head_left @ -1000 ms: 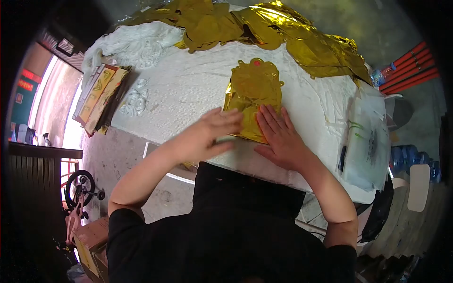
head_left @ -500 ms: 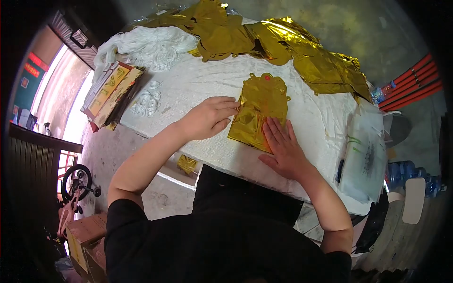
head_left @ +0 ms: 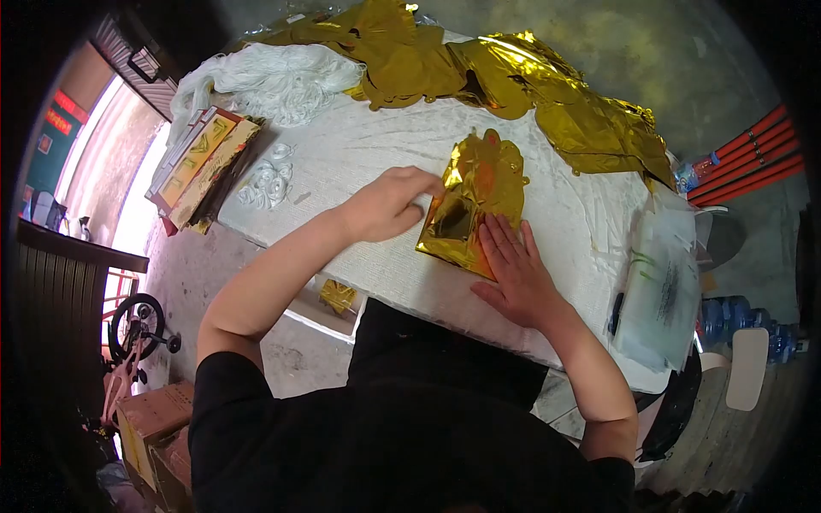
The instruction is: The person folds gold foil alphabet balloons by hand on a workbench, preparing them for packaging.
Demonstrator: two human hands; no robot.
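Observation:
A shiny gold foil piece (head_left: 492, 192) with a scalloped top lies on the white table (head_left: 342, 158) in front of me. At its left edge my left hand (head_left: 392, 203) pinches the foil, with the fingers bent and the edge slightly raised. My right hand (head_left: 517, 274) lies flat with spread fingers on the foil's lower right corner. More gold foil sheets (head_left: 419, 68) lie in a heap along the far edge. Bundled white string (head_left: 286, 77) is at the back left, and a smaller coil of string (head_left: 267, 184) lies nearer.
A stack of printed cards (head_left: 205, 162) stands at the table's left edge. Clear plastic bags (head_left: 654, 286) lie at the right end. Beyond them are red poles (head_left: 744, 154) and blue water bottles (head_left: 727, 318). Cardboard boxes (head_left: 158, 419) are on the floor at lower left.
The left side of the foil has lifted and bends, catching reflections. My left hand has shifted slightly right and up with its edge. My right hand has barely moved.

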